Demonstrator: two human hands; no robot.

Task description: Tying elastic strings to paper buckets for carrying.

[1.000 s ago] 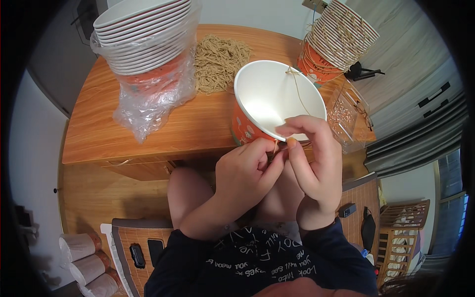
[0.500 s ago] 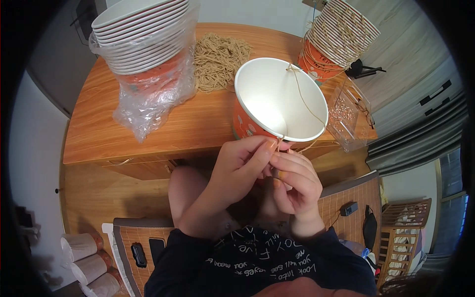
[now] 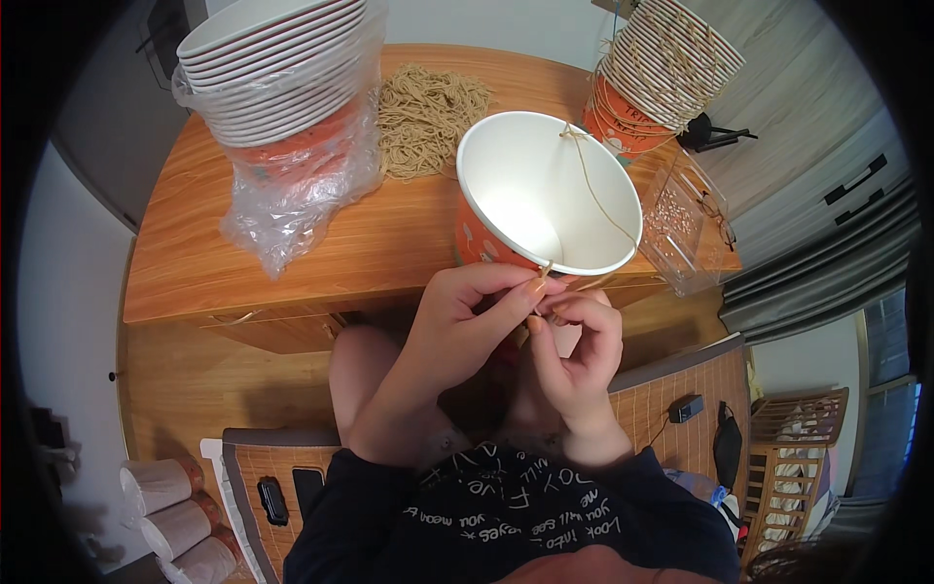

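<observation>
A paper bucket point(image 3: 516, 190), white inside and orange outside, stands tilted at the front edge of the table. A thin tan cord point(image 3: 587, 176) is knotted at its far rim and hangs across the inside to the near right rim. At the near rim, my left hand point(image 3: 472, 316) pinches the cord between thumb and forefinger. Just right of it and slightly lower, my right hand point(image 3: 582, 355) has thumb and forefinger pressed together at the cord's end, which the fingers mostly hide.
On the wooden table point(image 3: 195, 253) are a plastic-wrapped stack of buckets point(image 3: 282, 92), a heap of tan cords point(image 3: 428, 117), a stack of corded buckets point(image 3: 671, 68) and a clear tray point(image 3: 671, 229) of small pieces. Wrapped rolls point(image 3: 180, 530) lie at lower left.
My right hand has turned and its fingers have curled in, with thumb and forefinger now closed together near my left fingertips. The left hand and bucket have shifted very slightly left.
</observation>
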